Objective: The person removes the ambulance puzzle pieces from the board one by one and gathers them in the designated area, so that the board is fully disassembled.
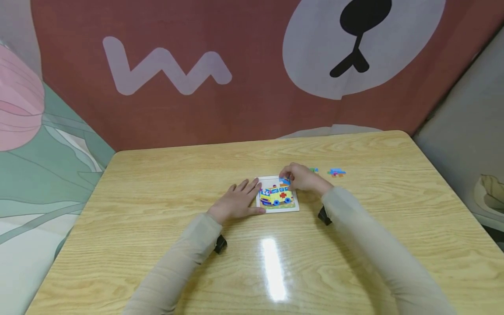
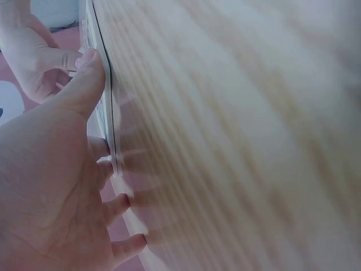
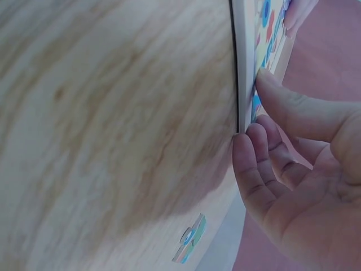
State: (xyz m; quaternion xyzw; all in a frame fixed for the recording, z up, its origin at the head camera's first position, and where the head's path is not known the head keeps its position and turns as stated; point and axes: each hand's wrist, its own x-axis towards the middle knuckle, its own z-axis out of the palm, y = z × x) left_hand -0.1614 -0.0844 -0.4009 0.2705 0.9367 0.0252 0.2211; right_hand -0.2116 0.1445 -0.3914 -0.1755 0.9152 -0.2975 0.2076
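Observation:
A small jigsaw puzzle in a white frame (image 1: 285, 210) lies on the table; its picture shows a yellow ambulance (image 1: 277, 195) with a red cross. A pale gap shows at its upper left. My left hand (image 1: 237, 202) rests along the frame's left side with fingers spread and thumb at the lower left corner. At the upper right corner, my right hand (image 1: 308, 180) pinches a blue puzzle piece (image 1: 285, 180), mostly covered by the fingers. In the right wrist view, the thumb (image 3: 276, 101) touches the puzzle's face while the curled fingers (image 3: 256, 169) meet the frame's edge.
Loose puzzle pieces (image 1: 337, 172) lie beyond my right hand, with a green and blue piece (image 1: 313, 169) partly behind it. The wooden table (image 1: 165, 188) meets a reddish wall (image 1: 189, 118) at the back. Black wrist cameras (image 1: 325, 215) sit under both sleeves.

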